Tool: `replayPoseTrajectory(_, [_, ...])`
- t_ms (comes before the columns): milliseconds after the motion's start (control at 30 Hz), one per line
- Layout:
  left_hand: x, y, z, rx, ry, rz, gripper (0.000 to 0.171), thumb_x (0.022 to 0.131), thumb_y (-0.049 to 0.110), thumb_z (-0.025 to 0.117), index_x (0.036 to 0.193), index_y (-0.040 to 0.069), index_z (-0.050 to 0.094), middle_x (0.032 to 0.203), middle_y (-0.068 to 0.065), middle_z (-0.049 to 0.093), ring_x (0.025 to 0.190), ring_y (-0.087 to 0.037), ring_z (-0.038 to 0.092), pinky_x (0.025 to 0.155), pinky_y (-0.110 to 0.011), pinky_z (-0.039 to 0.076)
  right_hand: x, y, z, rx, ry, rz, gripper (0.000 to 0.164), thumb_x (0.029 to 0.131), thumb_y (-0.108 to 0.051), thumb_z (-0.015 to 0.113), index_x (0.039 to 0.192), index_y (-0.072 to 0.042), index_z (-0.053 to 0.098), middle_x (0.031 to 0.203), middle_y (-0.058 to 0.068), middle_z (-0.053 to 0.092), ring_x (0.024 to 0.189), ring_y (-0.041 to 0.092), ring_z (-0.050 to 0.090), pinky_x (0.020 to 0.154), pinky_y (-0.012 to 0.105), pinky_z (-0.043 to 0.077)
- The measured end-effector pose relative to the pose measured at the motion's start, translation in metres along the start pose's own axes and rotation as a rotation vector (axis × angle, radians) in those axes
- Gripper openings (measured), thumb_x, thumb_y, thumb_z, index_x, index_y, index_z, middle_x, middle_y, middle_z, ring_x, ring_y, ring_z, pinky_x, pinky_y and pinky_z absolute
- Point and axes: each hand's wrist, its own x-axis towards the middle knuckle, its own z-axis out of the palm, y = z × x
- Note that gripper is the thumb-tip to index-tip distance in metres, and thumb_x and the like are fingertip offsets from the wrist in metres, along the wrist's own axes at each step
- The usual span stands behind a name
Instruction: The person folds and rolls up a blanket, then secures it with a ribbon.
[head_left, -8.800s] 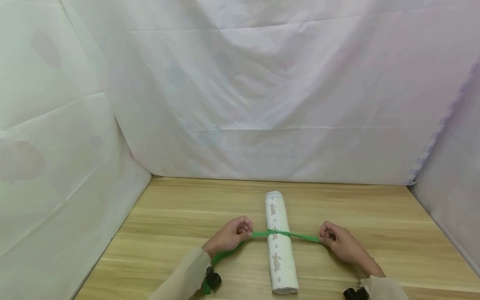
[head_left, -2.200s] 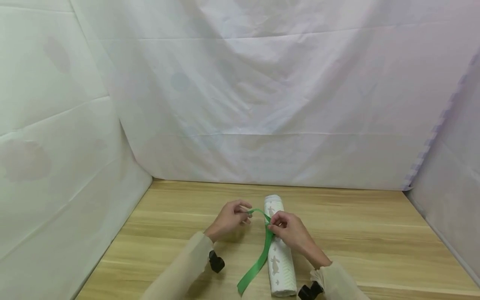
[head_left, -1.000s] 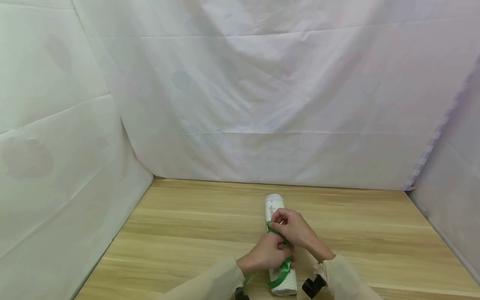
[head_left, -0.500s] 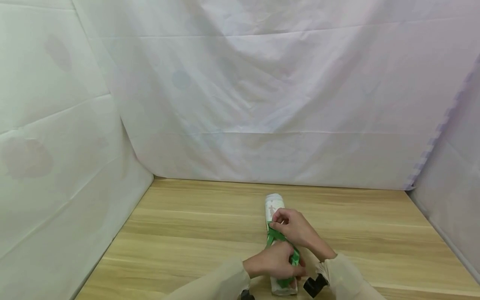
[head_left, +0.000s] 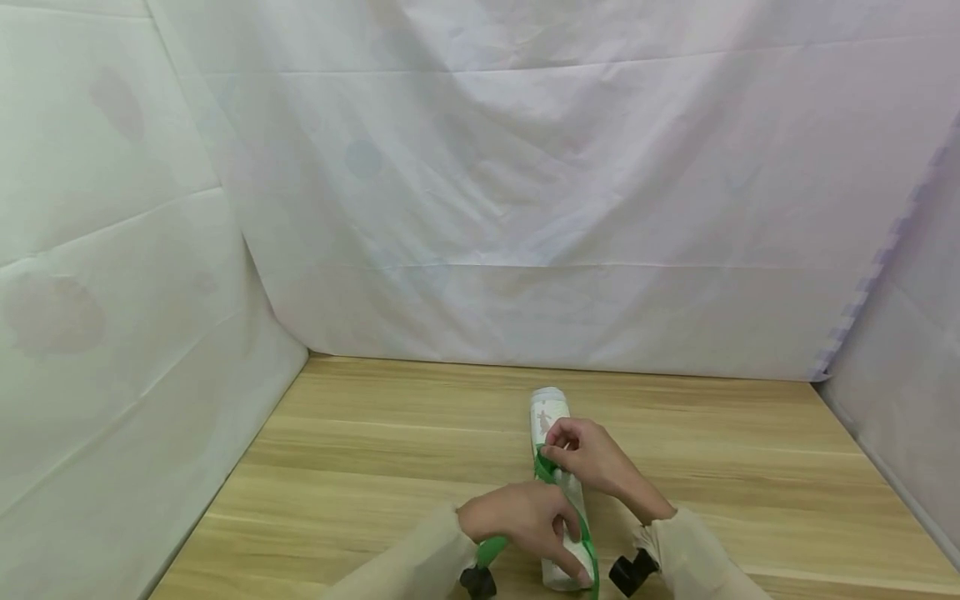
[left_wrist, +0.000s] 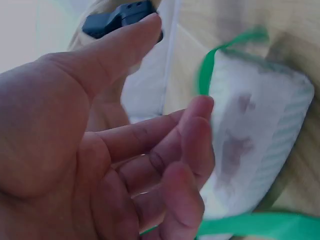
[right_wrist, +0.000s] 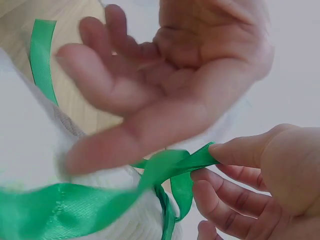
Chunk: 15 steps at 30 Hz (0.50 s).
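Note:
A white roll (head_left: 551,408) printed with brown rabbits lies lengthwise on the table, with green satin ribbon (head_left: 545,468) around its middle. My right hand (head_left: 596,458) pinches a folded piece of that ribbon between thumb and fingers over the roll, clearer in the right wrist view. My left hand (head_left: 521,517) hovers over the roll's near half, thumb and fingers apart and loosely bent. No ribbon shows in its grasp in the left wrist view. One ribbon length runs down the roll's right side past the left fingertips; another green piece shows by the left wrist.
The wooden table (head_left: 360,442) extends to both sides of the roll. White cloth (head_left: 480,208) hangs behind it and along the sides. A black wrist camera (head_left: 633,571) sits at the right cuff, another (head_left: 477,582) at the left.
Earlier both hands pulled the ribbon ends apart. The right hand then came to the roll and stays pinching ribbon. The left carried ribbon over the roll; its fingers have now spread and released it.

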Motion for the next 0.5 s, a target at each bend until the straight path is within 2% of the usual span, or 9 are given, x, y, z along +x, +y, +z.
replayPoseTrajectory(67, [-0.004,-0.004,-0.003,-0.029,0.023,-0.053,0.029,0.085,0.037,0.078,0.101,0.013,0.076,0.064,0.016,0.061,0.057,0.002,0.053,0.053,-0.016,0.046,0.000,0.000,0.000,0.002,-0.001,-0.002,0.008,0.095,-0.015,0.065,0.090,-0.009,0.065,0.082,0.004,0.065,0.067,0.011,0.057,0.059,0.024,0.048])
replayPoseTrajectory(233, [-0.010,-0.021,-0.009,-0.124,0.197,-0.129,0.025,0.085,0.034,0.078,0.100,0.013,0.075,0.069,0.014,0.062,0.058,0.000,0.055,0.053,-0.018,0.047,0.000,0.000,0.001,0.017,0.001,-0.001,0.008,0.095,-0.015,0.066,0.090,-0.009,0.065,0.082,0.005,0.065,0.068,0.014,0.059,0.058,0.025,0.048])
replayPoseTrajectory(367, [-0.013,-0.037,-0.015,-0.209,0.359,-0.129,0.015,0.085,0.025,0.079,0.091,0.014,0.072,0.070,0.011,0.063,0.061,-0.001,0.057,0.056,-0.020,0.048,0.000,0.001,0.002,0.026,0.004,0.002,0.006,0.095,-0.013,0.065,0.091,-0.008,0.065,0.082,0.007,0.065,0.067,0.017,0.060,0.057,0.025,0.050])
replayPoseTrajectory(500, [-0.012,-0.048,-0.017,-0.223,0.520,-0.112,0.013,0.084,0.015,0.080,0.080,0.015,0.067,0.072,0.010,0.064,0.063,-0.001,0.057,0.060,-0.020,0.048,0.000,0.001,0.003,0.021,0.012,0.006,0.006,0.095,-0.013,0.066,0.090,-0.009,0.065,0.081,0.006,0.065,0.065,0.014,0.059,0.056,0.025,0.049])
